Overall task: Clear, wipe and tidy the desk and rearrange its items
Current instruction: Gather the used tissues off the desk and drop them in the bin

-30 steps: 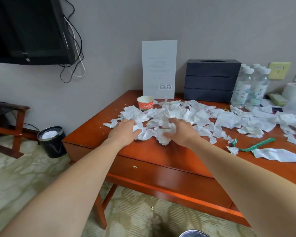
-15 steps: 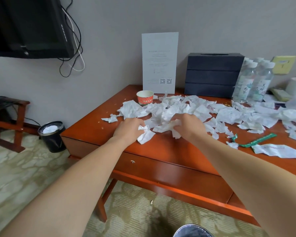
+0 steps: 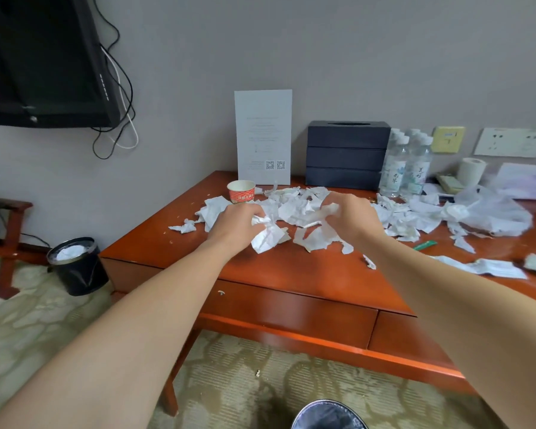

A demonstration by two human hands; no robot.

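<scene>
Gathering of the torn paper scraps (image 3: 300, 209) is judged to be the step in hand; wiping and rearranging are not yet begun.

Item: left hand (image 3: 235, 224). Fingers are curled round a crumpled wad (image 3: 268, 235), held just above the table (image 3: 291, 274).
Item: right hand (image 3: 350, 218). It is clenched on a bunch of scraps at the heap's middle, with some hanging loose below it.
Item: scraps. These are spread across the table top from beside the paper cup (image 3: 241, 191) to the plastic bag (image 3: 495, 212) on the right; stray pieces lie apart near the front edge.
Item: notice card (image 3: 263, 137), tissue box (image 3: 347, 153), water bottles (image 3: 406, 168). All are stood along the wall, behind the litter.
Item: bin (image 3: 75, 264). It is set on the floor left of the table, with paper already inside.

Handling note: the two bunches are best pressed into one tight ball before being carried, so that dangling pieces are not shed on the carpet. The cup should be skirted — whether it is empty cannot be told. Small crumbs are better left for the wipe.
</scene>
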